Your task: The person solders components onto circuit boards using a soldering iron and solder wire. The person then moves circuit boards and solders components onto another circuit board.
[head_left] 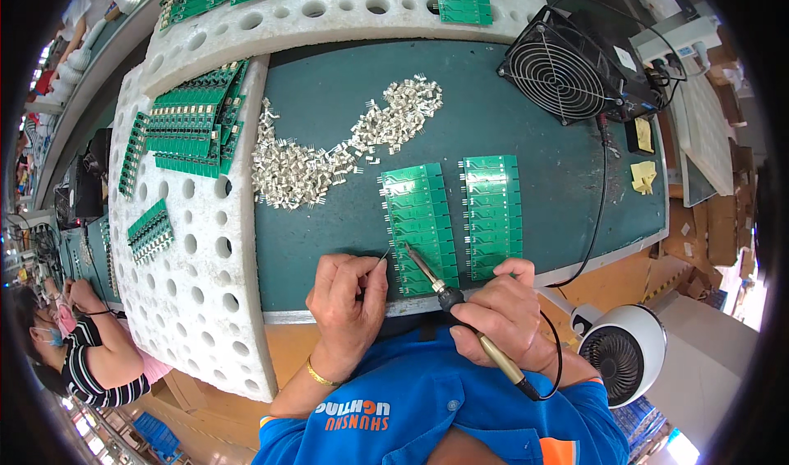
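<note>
In my right hand [503, 313] is a soldering iron [425, 269], its dark grip between my fingers and its pale handle end below. The iron's tip is at the left edge of a green circuit board panel [423, 206], which lies flat near the table's front edge. My left hand [345, 296] is closed in a pinch on a thin solder wire [386, 254] that points at the same edge, close to the tip. A second green panel [493, 206] lies just to the right. Small white connectors with pins line the left edges of both panels.
A heap of loose white connectors [300, 173] lies beyond my left hand. White perforated foam sheets [193, 284] bear stacked boards [193, 124]. At the far right stand a black fan [559, 71] and yellow sponges [643, 177]. A white fan [625, 354] is beside my right arm. Another person [103, 350] sits left.
</note>
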Available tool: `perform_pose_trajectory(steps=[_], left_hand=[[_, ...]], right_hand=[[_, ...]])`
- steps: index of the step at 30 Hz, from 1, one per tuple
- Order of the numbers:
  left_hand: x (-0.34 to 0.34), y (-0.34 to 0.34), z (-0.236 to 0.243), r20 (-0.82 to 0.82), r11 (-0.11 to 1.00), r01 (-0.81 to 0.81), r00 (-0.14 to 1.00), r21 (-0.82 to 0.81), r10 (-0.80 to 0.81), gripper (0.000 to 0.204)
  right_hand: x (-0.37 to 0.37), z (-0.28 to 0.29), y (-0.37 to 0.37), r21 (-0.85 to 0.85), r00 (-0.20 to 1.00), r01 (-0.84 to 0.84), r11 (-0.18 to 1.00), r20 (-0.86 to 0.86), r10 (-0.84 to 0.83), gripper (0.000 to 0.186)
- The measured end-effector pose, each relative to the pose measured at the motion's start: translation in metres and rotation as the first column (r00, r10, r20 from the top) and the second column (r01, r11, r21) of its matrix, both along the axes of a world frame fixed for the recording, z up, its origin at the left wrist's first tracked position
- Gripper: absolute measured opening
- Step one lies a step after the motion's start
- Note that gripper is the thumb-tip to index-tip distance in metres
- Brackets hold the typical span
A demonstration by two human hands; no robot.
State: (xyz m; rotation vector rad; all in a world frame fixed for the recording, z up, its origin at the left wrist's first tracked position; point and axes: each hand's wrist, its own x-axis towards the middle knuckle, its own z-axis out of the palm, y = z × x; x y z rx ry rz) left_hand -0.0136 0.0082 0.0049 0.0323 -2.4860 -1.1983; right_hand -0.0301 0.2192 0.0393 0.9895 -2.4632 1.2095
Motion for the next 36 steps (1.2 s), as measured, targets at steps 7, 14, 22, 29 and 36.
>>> perform_pose_trajectory(steps=[7, 14, 22, 29, 36], left_hand=[[-0.002, 0.0, 0.001, 0.005, 1.0, -0.006, 1.0, 0.006, 0.006, 0.013], [0.0, 0.001, 0.003, 0.044, 0.999, -0.019, 0.999, 0.032, 0.017, 0.012], [0.0, 0.001, 0.002, 0.038, 0.999, -0.015, 0.999, 0.034, 0.013, 0.012], [0.0, 0.0, 0.002, 0.029, 1.0, -0.018, 0.999, 0.026, 0.017, 0.011], [0.001, -0.001, -0.002, -0.01, 0.999, -0.019, 1.0, 0.032, 0.019, 0.013]], right_hand=[[-0.007, -0.002, -0.003, -0.051, 0.999, 0.017, 0.999, 0.048, -0.014, 0.026], [-0.009, -0.002, -0.005, -0.06, 0.999, 0.01, 0.998, 0.054, -0.006, 0.026], [-0.01, -0.002, -0.005, -0.072, 0.998, 0.008, 0.997, 0.061, -0.003, 0.027], [-0.008, -0.004, -0.003, -0.057, 0.999, 0.019, 0.998, 0.043, -0.017, 0.025], [-0.006, 0.003, 0.007, -0.026, 0.998, 0.062, 0.998, 0.019, -0.061, 0.024]])
